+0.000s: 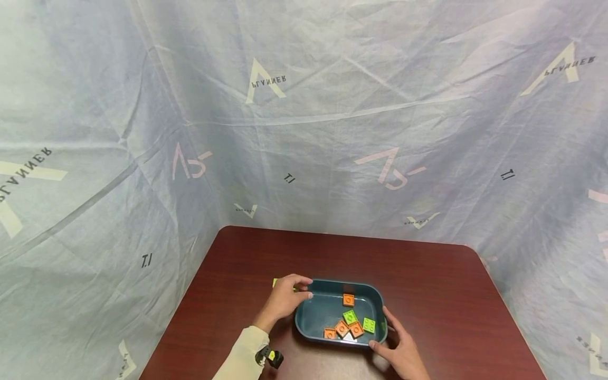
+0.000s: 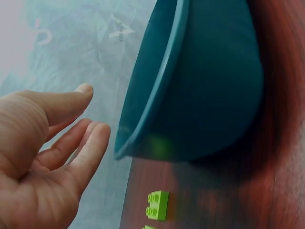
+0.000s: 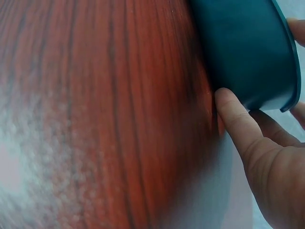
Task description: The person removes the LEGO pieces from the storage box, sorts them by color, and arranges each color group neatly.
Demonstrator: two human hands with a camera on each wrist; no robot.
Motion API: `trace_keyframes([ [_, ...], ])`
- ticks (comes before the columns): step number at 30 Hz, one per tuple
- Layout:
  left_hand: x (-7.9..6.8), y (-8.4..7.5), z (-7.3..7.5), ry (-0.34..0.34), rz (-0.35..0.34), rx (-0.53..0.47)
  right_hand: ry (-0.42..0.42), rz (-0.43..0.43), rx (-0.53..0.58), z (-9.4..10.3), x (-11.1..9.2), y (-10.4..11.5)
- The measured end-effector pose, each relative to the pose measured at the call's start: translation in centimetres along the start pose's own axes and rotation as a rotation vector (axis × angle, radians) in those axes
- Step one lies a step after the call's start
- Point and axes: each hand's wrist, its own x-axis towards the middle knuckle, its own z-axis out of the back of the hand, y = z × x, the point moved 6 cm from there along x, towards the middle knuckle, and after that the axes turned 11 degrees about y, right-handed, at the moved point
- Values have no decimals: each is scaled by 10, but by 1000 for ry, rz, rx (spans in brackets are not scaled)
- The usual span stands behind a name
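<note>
A dark teal oval tub (image 1: 319, 338) holds several orange bricks (image 1: 348, 300) and green bricks (image 1: 369, 324), mostly towards its right end. Just over the tub's left rim hovers my left hand (image 1: 284, 298), thumb and fingers apart with nothing between them, as the left wrist view shows. My right hand (image 1: 402, 352) holds the tub's near right corner, its thumb at the front rim and fingers along the right side. In the right wrist view a finger (image 3: 233, 114) lies low against the tub wall (image 3: 248, 52).
Beyond my left hand a green brick (image 1: 275, 282) sits on the dark red wooden table (image 1: 427, 274); the left wrist view shows this green brick (image 2: 157, 205) beside part of another. A pale printed sheet (image 1: 313, 174) hangs behind the table and along its sides.
</note>
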Motion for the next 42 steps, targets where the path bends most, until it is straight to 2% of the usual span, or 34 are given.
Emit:
trace_keyframes([
  [6,4,-10,-12,79,0,22,0,12,6,0,0,0],
  [15,10,-15,-32,145,-5,34,2,5,19,0,0,1],
  [23,12,-16,-49,272,64,84,-1,7,57,-2,-1,0],
  [30,12,-19,-61,373,90,193,-7,9,22,-2,-1,-1],
  [35,13,-22,-70,412,106,277,2,-7,29,-3,0,-2],
  [42,14,-25,-83,465,122,331,0,-14,28,-3,-1,-1],
])
